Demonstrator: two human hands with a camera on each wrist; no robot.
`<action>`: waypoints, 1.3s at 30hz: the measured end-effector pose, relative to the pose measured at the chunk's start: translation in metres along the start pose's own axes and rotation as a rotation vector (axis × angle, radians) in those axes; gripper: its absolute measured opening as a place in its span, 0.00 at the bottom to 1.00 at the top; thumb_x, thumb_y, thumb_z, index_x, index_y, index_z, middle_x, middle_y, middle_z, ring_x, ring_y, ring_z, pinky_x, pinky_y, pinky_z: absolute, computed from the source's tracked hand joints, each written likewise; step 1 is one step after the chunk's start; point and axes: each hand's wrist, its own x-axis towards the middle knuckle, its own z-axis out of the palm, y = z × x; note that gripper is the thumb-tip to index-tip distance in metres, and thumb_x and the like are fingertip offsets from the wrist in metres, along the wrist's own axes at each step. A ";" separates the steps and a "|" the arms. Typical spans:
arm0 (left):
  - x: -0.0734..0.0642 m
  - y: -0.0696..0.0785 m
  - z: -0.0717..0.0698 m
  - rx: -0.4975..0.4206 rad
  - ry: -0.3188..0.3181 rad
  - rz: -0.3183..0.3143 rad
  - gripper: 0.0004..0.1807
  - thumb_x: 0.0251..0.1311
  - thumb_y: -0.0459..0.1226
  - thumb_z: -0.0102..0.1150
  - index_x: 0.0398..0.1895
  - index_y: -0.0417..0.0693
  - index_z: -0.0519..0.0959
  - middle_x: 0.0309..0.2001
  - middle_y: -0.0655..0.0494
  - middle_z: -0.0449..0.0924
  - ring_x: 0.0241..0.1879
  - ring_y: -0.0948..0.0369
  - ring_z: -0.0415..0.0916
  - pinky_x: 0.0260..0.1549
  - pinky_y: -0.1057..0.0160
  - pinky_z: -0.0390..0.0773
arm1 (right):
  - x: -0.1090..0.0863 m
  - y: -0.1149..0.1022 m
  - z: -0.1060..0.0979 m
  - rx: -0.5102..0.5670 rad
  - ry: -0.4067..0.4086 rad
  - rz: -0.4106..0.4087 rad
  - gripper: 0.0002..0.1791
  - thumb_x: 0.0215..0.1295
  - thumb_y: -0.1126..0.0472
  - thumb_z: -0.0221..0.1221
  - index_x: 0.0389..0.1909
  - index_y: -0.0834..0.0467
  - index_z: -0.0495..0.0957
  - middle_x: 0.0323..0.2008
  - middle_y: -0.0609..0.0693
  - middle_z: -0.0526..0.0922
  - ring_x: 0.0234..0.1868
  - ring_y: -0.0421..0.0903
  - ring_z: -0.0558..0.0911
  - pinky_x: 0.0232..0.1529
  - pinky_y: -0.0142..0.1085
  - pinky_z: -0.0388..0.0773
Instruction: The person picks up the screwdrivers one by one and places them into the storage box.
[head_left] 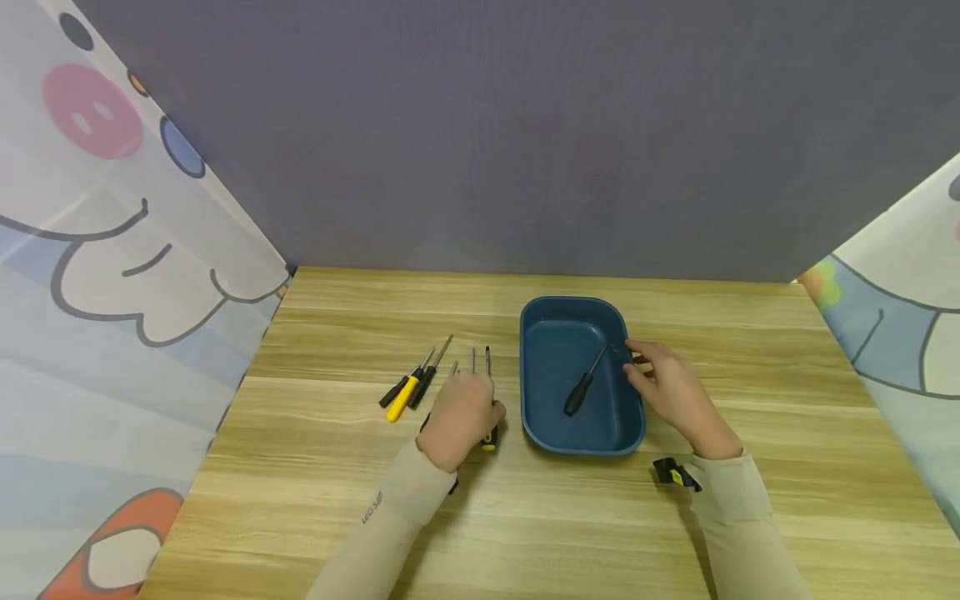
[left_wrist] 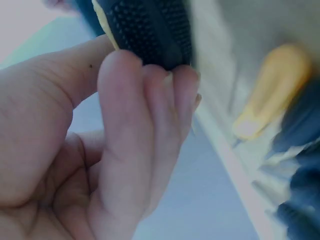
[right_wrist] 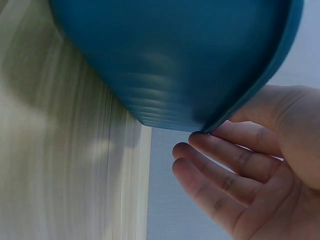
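My left hand [head_left: 459, 417] is over a group of screwdrivers on the table. In the left wrist view its thumb and fingertips pinch a black, dimpled screwdriver handle [left_wrist: 150, 30] with a yellow edge. The head view shows a black-and-yellow handle [head_left: 489, 440] beside this hand, with a thin shaft beyond it. My right hand [head_left: 672, 392] holds the right rim of a blue plastic bin [head_left: 527, 375], thumb at the inside and fingers outside. A black-handled screwdriver [head_left: 577, 395] lies slanted in the bin. The left hand partly hides the screwdrivers under it.
Left of my left hand lie a yellow-handled screwdriver [head_left: 402, 400] and two black-handled ones, tips pointing away. The wooden table [head_left: 300, 433] meets a grey wall [head_left: 525, 167] at the back. Black wrist-camera gear [head_left: 675, 473] is at my right wrist.
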 end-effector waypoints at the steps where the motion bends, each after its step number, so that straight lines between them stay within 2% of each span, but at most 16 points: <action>1: 0.001 0.000 -0.005 -0.015 -0.005 0.003 0.25 0.58 0.35 0.68 0.10 0.52 0.64 0.11 0.61 0.58 0.09 0.66 0.59 0.09 0.68 0.64 | 0.000 0.000 0.000 0.002 -0.003 0.001 0.24 0.74 0.66 0.56 0.66 0.72 0.68 0.58 0.71 0.73 0.50 0.65 0.81 0.42 0.53 0.81; 5: 0.005 0.002 -0.025 -0.080 -0.022 0.025 0.24 0.60 0.35 0.66 0.11 0.51 0.63 0.11 0.62 0.55 0.08 0.68 0.54 0.08 0.70 0.59 | 0.000 0.000 -0.001 0.002 -0.011 0.006 0.24 0.74 0.65 0.56 0.67 0.72 0.67 0.59 0.72 0.73 0.50 0.65 0.80 0.43 0.54 0.81; 11: 0.018 0.012 -0.046 -0.095 -0.005 0.087 0.25 0.60 0.34 0.63 0.10 0.52 0.62 0.11 0.63 0.52 0.08 0.68 0.51 0.10 0.70 0.57 | 0.000 0.002 0.001 -0.003 -0.007 0.001 0.24 0.73 0.66 0.56 0.66 0.72 0.68 0.58 0.71 0.73 0.49 0.65 0.81 0.42 0.54 0.81; 14: 0.028 0.022 -0.054 -0.100 -0.017 0.118 0.26 0.62 0.35 0.63 0.10 0.52 0.61 0.11 0.63 0.51 0.09 0.67 0.50 0.10 0.69 0.56 | 0.000 0.002 0.001 -0.005 -0.005 0.000 0.24 0.73 0.66 0.56 0.66 0.72 0.68 0.58 0.71 0.74 0.50 0.65 0.81 0.42 0.54 0.81; 19: 0.047 0.045 -0.062 -0.152 -0.090 0.147 0.26 0.65 0.38 0.62 0.10 0.52 0.63 0.10 0.62 0.53 0.08 0.66 0.53 0.11 0.69 0.58 | -0.001 0.001 0.000 -0.005 -0.003 0.006 0.24 0.73 0.66 0.56 0.66 0.72 0.68 0.58 0.72 0.73 0.51 0.65 0.80 0.43 0.54 0.81; 24: 0.070 0.068 -0.053 -0.110 -0.135 0.166 0.21 0.67 0.41 0.62 0.15 0.50 0.71 0.11 0.61 0.61 0.08 0.66 0.61 0.11 0.69 0.64 | 0.000 0.001 0.001 -0.003 -0.001 0.008 0.24 0.73 0.67 0.56 0.66 0.72 0.68 0.59 0.71 0.73 0.51 0.65 0.80 0.43 0.54 0.81; 29: 0.092 0.083 -0.037 -0.049 -0.157 0.183 0.17 0.68 0.43 0.62 0.21 0.48 0.78 0.10 0.61 0.64 0.08 0.67 0.65 0.12 0.70 0.67 | 0.001 0.001 0.001 -0.006 -0.004 0.011 0.24 0.73 0.67 0.56 0.66 0.72 0.68 0.59 0.72 0.73 0.52 0.65 0.79 0.44 0.54 0.81; 31: 0.099 0.086 -0.029 -0.007 -0.160 0.183 0.14 0.67 0.44 0.63 0.26 0.47 0.81 0.11 0.61 0.66 0.09 0.67 0.66 0.12 0.71 0.68 | 0.001 0.000 0.001 -0.002 -0.006 0.011 0.24 0.73 0.67 0.55 0.66 0.73 0.68 0.59 0.72 0.73 0.52 0.65 0.79 0.44 0.54 0.81; 33: 0.104 0.089 -0.022 0.033 -0.170 0.170 0.11 0.67 0.45 0.64 0.34 0.46 0.84 0.15 0.60 0.70 0.11 0.66 0.68 0.13 0.70 0.69 | 0.001 0.000 0.001 0.004 -0.008 0.011 0.24 0.73 0.67 0.55 0.66 0.73 0.68 0.59 0.72 0.73 0.52 0.65 0.79 0.44 0.54 0.81; 36: 0.109 0.092 -0.012 0.096 -0.178 0.155 0.14 0.65 0.45 0.66 0.45 0.46 0.84 0.25 0.58 0.79 0.18 0.65 0.73 0.18 0.70 0.73 | 0.001 0.000 0.001 0.009 -0.006 0.010 0.24 0.73 0.67 0.55 0.66 0.73 0.68 0.59 0.72 0.73 0.52 0.65 0.79 0.44 0.54 0.81; 39: 0.112 0.094 -0.003 0.145 -0.193 0.148 0.15 0.64 0.45 0.67 0.49 0.47 0.84 0.34 0.56 0.82 0.25 0.64 0.76 0.23 0.68 0.75 | 0.000 0.000 0.001 0.011 -0.001 0.010 0.23 0.73 0.67 0.55 0.66 0.73 0.68 0.59 0.71 0.73 0.52 0.65 0.79 0.44 0.54 0.81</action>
